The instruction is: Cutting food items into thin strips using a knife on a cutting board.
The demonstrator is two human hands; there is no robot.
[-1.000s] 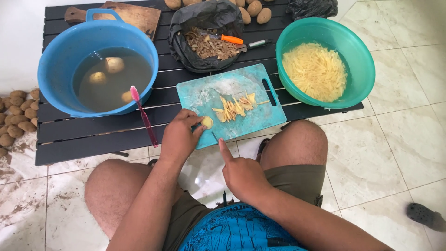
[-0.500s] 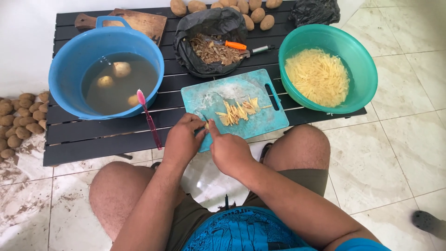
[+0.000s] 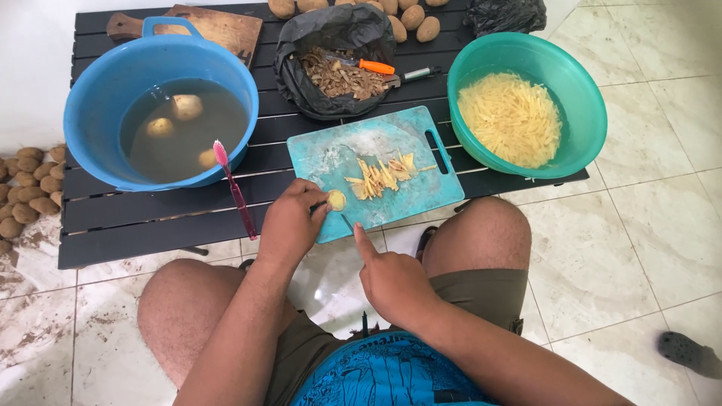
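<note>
The left hand (image 3: 289, 224) pinches the potato piece (image 3: 336, 200) on the teal cutting board (image 3: 331, 154), while the right hand (image 3: 391, 282), closed around a knife (image 3: 347, 221), sits just right of it.

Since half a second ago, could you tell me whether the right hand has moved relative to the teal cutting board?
Yes. The right hand has drawn back toward the body, off the teal cutting board; it now sits below the board's near edge.
</note>
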